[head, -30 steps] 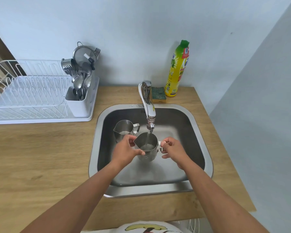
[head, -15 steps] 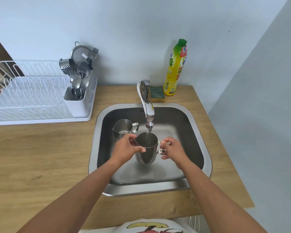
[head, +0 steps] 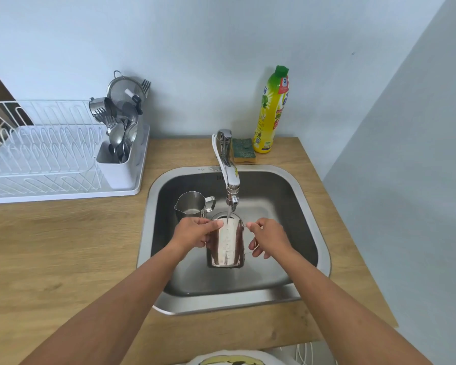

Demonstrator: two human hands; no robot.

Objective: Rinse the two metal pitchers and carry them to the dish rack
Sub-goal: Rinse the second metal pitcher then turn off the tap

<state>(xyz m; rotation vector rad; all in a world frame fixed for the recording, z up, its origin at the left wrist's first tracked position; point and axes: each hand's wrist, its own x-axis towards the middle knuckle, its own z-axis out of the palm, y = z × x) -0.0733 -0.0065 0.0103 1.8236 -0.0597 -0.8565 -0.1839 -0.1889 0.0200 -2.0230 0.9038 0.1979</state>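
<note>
I hold a shiny metal pitcher (head: 227, 243) over the steel sink (head: 311, 233), tipped so its mouth points away from me under the running tap (head: 229, 175). My left hand (head: 194, 234) grips its left side near the rim. My right hand (head: 267, 239) holds its handle on the right. A second metal pitcher (head: 191, 205) stands upright in the sink's back left, just behind my left hand, with some water in it. The white dish rack (head: 50, 159) sits on the wooden counter to the left.
A white cutlery holder (head: 121, 156) full of spoons, forks and a strainer stands at the rack's right end. A yellow dish-soap bottle (head: 273, 111) and a green sponge (head: 244, 151) sit behind the sink. A grey wall closes off the right side.
The pitcher in my hands has been tipped from upright so its side and base face me and its mouth points away. The second pitcher has not moved.
</note>
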